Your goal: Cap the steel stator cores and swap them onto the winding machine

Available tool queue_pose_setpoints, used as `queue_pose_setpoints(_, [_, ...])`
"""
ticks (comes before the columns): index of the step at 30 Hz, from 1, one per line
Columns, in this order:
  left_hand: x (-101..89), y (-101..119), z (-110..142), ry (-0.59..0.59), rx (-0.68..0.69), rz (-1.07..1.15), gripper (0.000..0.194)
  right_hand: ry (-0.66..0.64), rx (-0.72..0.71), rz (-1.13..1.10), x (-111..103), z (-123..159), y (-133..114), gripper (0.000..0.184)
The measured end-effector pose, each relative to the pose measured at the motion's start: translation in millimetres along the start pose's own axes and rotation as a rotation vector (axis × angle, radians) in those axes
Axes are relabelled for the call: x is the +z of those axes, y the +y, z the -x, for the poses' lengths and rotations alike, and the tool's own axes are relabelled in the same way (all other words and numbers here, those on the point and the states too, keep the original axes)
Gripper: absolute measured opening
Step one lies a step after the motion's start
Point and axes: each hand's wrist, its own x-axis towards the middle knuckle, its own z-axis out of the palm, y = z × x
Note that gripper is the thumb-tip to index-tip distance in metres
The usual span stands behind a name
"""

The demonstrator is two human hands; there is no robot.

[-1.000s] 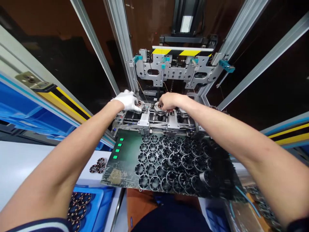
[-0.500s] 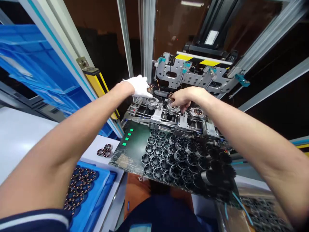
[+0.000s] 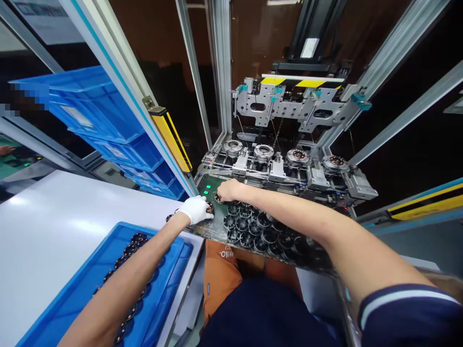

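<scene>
Our gloved left hand (image 3: 196, 210) grips a copper-studded ring (image 3: 210, 207) over the near-left end of the green board (image 3: 218, 222). Our bare right hand (image 3: 229, 191) pinches a second ring (image 3: 217, 197) there, just left of the rows of black rings (image 3: 247, 239), near the machine fixtures (image 3: 264, 153).

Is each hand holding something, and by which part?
Left hand: a copper-dotted ring, by its outer side. Right hand: another ring, but the place of hold is hidden.
</scene>
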Motion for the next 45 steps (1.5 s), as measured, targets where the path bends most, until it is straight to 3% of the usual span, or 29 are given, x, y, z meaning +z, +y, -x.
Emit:
queue_pose_setpoints(2, [0.2, 3, 2, 0.063, -0.016, -0.011, 0.036, -0.058, -0.012, 0.054, -13, 17, 20, 0.028])
queue_pose_setpoints(5, [-16.4, 6, 9, 0.141, 0.015, -0.014, 0.031, -0.06, 0.034, 0.125, -53, 61, 75, 0.037])
queue_pose_setpoints(8, [-55.2, 20, 14, 0.29, 0.143, 0.012, 0.025, 0.019, 0.23, 0.186, -104, 127, 150, 0.043])
queue_pose_setpoints(11, [-107.1, 53, 3, 0.504, 0.294, 0.058, 0.031, 0.073, 0.507, 0.236, -143, 199, 225, 0.043])
queue_pose_setpoints(14, [-160.9, 105, -29, 0.653, 0.399, 0.079, 0.041, 0.052, 0.735, 0.236, -152, 251, 286, 0.038])
queue_pose_setpoints(18, [-220.8, 182, -103, 0.68, 0.463, 0.056, 0.046, 0.028, 0.842, 0.177, -124, 278, 335, 0.04])
queue_pose_setpoints(22, [-251.1, 243, -176, 0.655, 0.411, 0.013, 0.046, 0.07, 0.812, 0.108, -91, 278, 361, 0.044])
queue_pose_setpoints(27, [-255.8, 277, -227, 0.567, 0.374, -0.037, 0.039, 0.121, 0.762, 0.053, -77, 272, 380, 0.041])
queue_pose_setpoints(31, [-258.9, 279, -241, 0.543, 0.355, -0.017, 0.032, 0.15, 0.723, 0.038, -83, 270, 385, 0.039])
queue_pose_setpoints(37, [-278.6, 245, -231, 0.534, 0.366, 0.019, 0.039, 0.209, 0.643, -0.026, -103, 267, 383, 0.041])
queue_pose_setpoints(40, [-284.4, 237, -226, 0.471, 0.317, -0.043, 0.053, 0.106, 0.642, -0.119, -101, 252, 378, 0.041])
queue_pose_setpoints(45, [-278.8, 258, -242, 0.277, 0.238, -0.166, 0.049, -0.103, 0.739, -0.237, -91, 215, 375, 0.039])
